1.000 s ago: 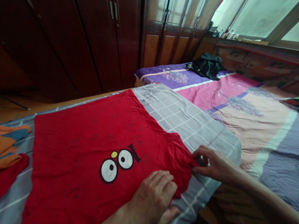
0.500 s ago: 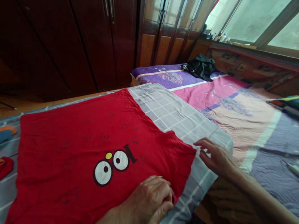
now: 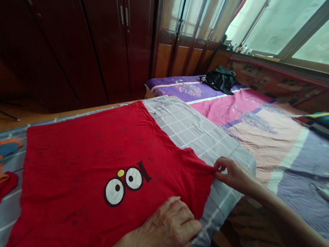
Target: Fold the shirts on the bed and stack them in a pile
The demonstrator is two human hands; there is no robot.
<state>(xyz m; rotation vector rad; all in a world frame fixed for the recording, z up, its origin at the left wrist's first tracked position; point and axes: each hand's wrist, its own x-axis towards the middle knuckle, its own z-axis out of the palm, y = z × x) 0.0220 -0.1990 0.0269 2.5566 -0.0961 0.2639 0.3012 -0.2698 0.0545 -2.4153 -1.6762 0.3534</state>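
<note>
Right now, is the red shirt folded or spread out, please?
Spread out: the red shirt lies flat on the grey checked sheet, eye print up.

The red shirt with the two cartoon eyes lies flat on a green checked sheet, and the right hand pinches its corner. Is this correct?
Not quite: in the head view the sheet is grey with white lines, not green. The red shirt lies flat on it, and the right hand pinches its corner.

Red tee [image 3: 79,173] w/ cartoon eyes, flat on grey checked sheet [image 3: 191,130]

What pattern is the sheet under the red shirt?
Grey sheet with a white grid check, under the red shirt; head view.
</note>
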